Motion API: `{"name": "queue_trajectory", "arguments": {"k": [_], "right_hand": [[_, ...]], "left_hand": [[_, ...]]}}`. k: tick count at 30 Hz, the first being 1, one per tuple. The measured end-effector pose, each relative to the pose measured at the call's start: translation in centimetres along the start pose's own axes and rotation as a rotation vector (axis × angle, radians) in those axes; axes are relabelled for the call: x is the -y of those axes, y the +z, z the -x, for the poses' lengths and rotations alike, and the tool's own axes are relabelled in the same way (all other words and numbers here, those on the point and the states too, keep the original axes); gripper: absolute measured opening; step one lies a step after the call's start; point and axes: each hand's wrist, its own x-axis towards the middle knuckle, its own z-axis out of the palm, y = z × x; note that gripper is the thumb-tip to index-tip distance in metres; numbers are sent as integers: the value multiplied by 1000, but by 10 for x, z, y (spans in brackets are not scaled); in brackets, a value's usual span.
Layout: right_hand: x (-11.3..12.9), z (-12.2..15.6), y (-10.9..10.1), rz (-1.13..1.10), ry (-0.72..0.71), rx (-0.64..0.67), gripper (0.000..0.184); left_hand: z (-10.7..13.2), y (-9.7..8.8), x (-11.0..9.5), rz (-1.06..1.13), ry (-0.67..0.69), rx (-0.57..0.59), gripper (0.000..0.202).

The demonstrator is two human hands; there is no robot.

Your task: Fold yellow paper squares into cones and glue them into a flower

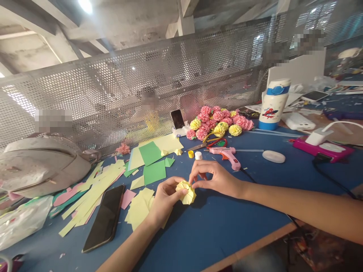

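A pleated yellow paper flower [187, 194] is held above the blue table between my two hands. My left hand [168, 192] grips it, thumb on its face and fingers behind. At its right edge, the bent fingers of my right hand [211, 176] pinch together on the paper. Just beyond my hands stand a small yellow cap [191, 154] and a white cap [198, 155]. A pink glue gun [228, 155] lies past my right hand, near a pair of scissors [207, 142]. Cut yellow paper pieces [140, 207] lie beside my left wrist.
Pink and yellow paper flowers [218, 121] are heaped at the back beside a propped phone [177, 119]. A bottle [274, 104] and a magenta power strip [323, 149] stand right. Left are a dark phone [104, 217], paper strips [90, 198] and a backpack [42, 162]. A perforated metal screen [119, 90] rises behind.
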Motion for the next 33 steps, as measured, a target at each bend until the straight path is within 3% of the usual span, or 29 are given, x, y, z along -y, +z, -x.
{"name": "queue_trajectory", "arguments": {"k": [11,19,24,33], "right_hand": [[-1,-2,-7,353,-264,99,21],[2,5,1,608,-343,4,17],[1,6,2,463,-331,-59,16],[2,2,-2,75,-111,-85,17]], "left_hand": [[0,-1,-1,-31,-24,40,29],[-1,0,-2,-12,-11,51,29],[-1,-1,-1,6,-2,50,29],[-2,-3,4,64,1,58,30]]}}
